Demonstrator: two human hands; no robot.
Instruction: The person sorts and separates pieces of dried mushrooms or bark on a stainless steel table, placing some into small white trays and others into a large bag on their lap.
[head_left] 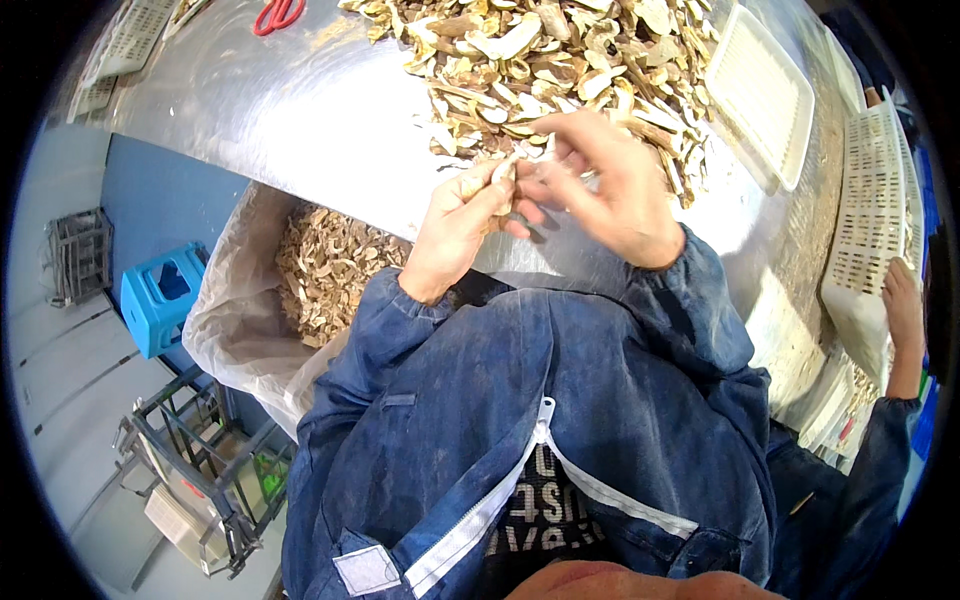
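Observation:
My left hand (455,220) is closed on a pale dried mushroom slice (506,176), pinched between thumb and fingers. Close beside it, my right hand (615,195) is blurred by motion, its fingertips near the slice; what they hold, if anything, is unclear. Just beyond both hands a large heap of dried mushroom slices (560,60) covers part of the shiny metal table (260,110). The slices are cream and brown, many of them curled.
A lined bin (235,320) of mushroom pieces (335,265) stands left below the table edge. Red scissors (278,15) lie at the far left, a white tray (765,95) right of the heap. At right, another person's hand (903,305) touches a white crate (855,220). A blue stool (160,300) stands left.

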